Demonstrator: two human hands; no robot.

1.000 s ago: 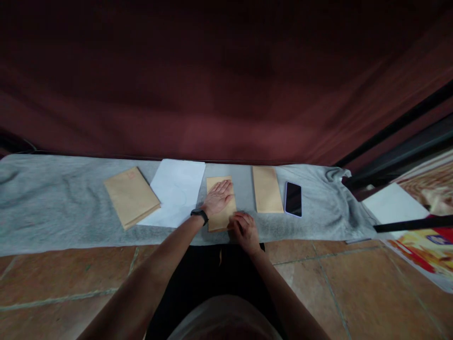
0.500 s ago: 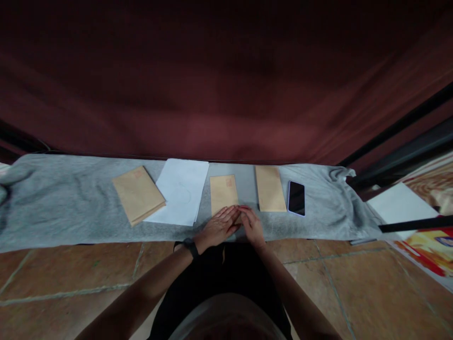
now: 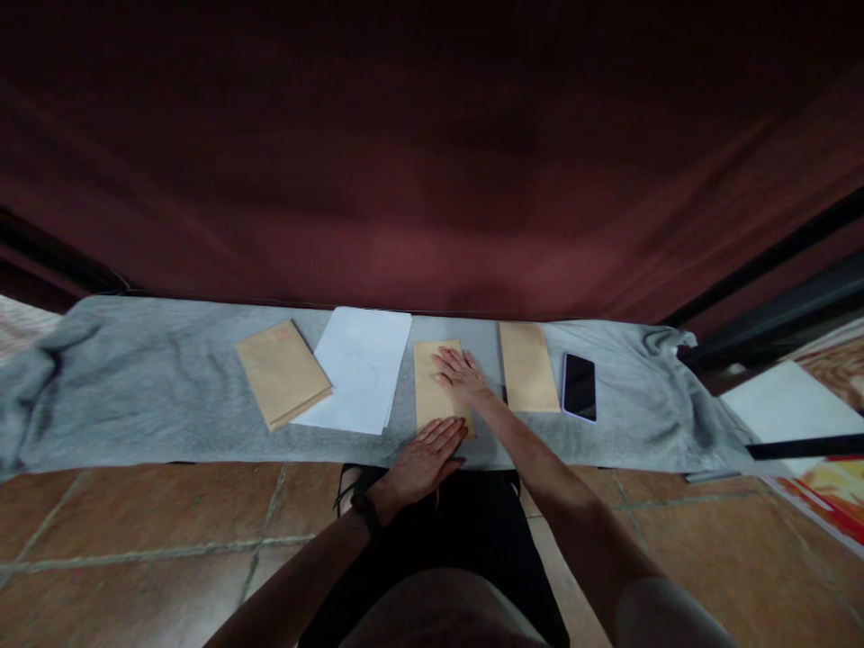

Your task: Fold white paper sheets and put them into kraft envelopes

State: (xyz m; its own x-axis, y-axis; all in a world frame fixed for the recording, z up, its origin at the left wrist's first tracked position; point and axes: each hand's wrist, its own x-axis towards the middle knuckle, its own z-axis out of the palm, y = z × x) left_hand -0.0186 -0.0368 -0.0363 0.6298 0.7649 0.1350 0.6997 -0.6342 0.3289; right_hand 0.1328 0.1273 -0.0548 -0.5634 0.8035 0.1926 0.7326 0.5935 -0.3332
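Note:
A brown paper envelope (image 3: 428, 391) lies flat on the grey cloth in front of me. My left hand (image 3: 425, 456) rests flat across its near end, fingers stretched out. Higher up on the same envelope lies my right hand (image 3: 463, 376), palm down with its fingers spread. Part of the envelope is hidden under both hands. To its right is another brown envelope (image 3: 528, 369). On the left, a small stack of brown envelopes (image 3: 282, 371) overlaps some white paper sheets (image 3: 368, 364).
A phone (image 3: 579, 387) with a purple edge lies right of the envelopes. The grey cloth (image 3: 168, 387) covers a long narrow surface. Behind it hangs a dark red curtain (image 3: 405, 252). A white board (image 3: 793, 405) and a black bar (image 3: 806, 447) are at the right.
My right hand has moved from beside my left hand at the envelope's near end up onto its far part, fingers spread. My left hand stays at the near end. The view has shifted slightly.

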